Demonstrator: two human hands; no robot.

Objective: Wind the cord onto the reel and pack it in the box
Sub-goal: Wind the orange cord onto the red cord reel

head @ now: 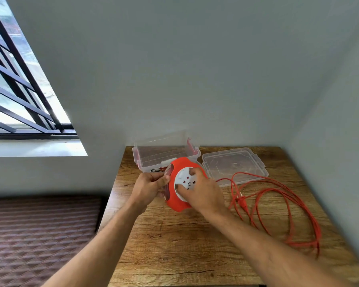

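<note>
An orange cord reel (179, 166) with a white socket face is held tilted above the wooden table (174, 245). My left hand (150, 186) grips its left rim. My right hand (201, 190) lies over the white socket face, fingers pressed on it. The orange cord (286, 204) lies in loose loops on the table to the right, its plug (244, 204) near the reel. A clear plastic box (153, 156) with red latches stands open behind the reel.
The box's clear lid (234, 164) lies flat to the right of the box, part of the cord crossing its front edge. Grey walls close in behind and on the right. A barred window and a quilted brown surface (39, 235) are to the left.
</note>
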